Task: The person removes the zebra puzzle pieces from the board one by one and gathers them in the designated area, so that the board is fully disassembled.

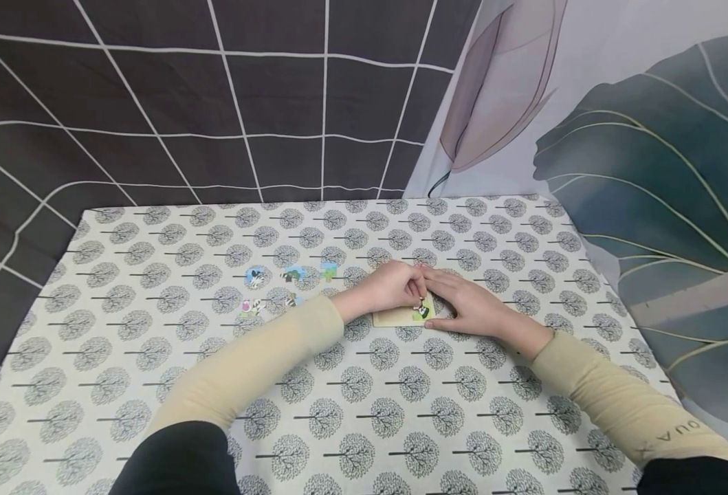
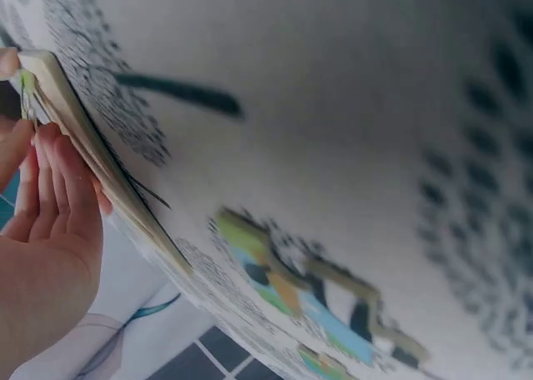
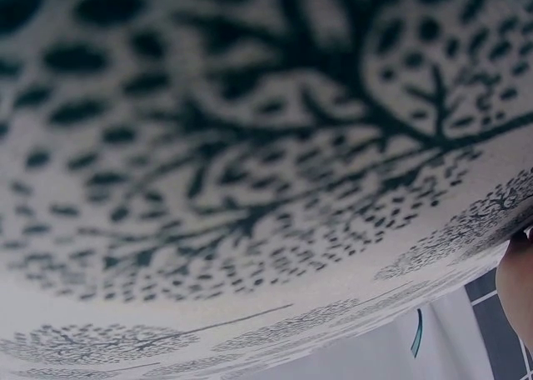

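A thin, pale puzzle board lies on the table, partly hidden by both hands. On its right part is a puzzle piece with a black, white and green picture. My left hand bends over the board and pinches this piece between thumb and fingertips; in the left wrist view the piece shows as a narrow green and white edge at the fingers. My right hand rests along the board's right side, fingers straight, thumb near the front corner. Only a bit of the right hand shows in the right wrist view.
Left of the board, several loose puzzle pieces lie in two rows, among them a blue-green one, a blue one with black and white and a pink-green one. The tree-print cloth covers the table. A dark checked curtain hangs behind.
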A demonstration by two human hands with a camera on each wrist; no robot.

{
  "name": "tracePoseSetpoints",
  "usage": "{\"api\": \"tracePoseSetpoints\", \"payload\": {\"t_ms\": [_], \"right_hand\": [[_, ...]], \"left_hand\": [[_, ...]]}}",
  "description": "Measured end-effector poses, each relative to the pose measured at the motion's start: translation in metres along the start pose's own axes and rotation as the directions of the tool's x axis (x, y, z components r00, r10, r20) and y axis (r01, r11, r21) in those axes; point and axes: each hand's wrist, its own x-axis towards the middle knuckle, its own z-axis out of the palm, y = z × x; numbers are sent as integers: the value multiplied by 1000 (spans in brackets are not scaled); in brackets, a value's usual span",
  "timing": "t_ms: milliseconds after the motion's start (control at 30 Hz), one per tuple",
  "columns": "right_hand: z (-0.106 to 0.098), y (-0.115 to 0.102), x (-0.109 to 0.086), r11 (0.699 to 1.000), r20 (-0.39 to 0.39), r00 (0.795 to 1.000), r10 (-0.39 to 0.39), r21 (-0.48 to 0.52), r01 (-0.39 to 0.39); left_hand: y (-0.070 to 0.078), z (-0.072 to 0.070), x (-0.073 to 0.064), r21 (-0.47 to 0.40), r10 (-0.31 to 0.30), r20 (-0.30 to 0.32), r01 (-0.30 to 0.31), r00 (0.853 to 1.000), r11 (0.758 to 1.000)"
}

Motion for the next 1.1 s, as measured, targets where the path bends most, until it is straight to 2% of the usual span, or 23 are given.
{"api": "tracePoseSetpoints", "payload": {"t_ms": [167,367,467,600,733,900,1000,1100], "right_hand": [[-1,1,0,1000,-1,1000,-3,-4,3],[-2,2,0,1000,-1,1000,-8,-10,8],[-2,2,0,1000,7,1000,-12,-6,12],[-1,2,0,1000,14,1000,-17,-5,17],[1,2,0,1000,15,1000,-15,-3,15],[1,-1,0,1000,14,1000,-12,-1,12],[0,-2,0,1000,13,1000,-13,1,13],[1,-1,0,1000,13,1000,-13,5,13]], "left_hand": [[2,0,-2,-67,-8,-34,6,999,998],[4,-16,-17,-152,-32,-97,17,995,988],[4,-28,-30,-193,-45,-117,22,992,981],[0,-41,-50,-186,-60,-133,34,989,982],[-8,-49,-71,-174,-96,-137,72,986,982],[-20,-51,-98,-186,-147,-122,123,982,975],[-26,-49,-114,-223,-207,-111,179,972,958],[-30,-45,-128,-230,-237,-111,207,965,951]]}}
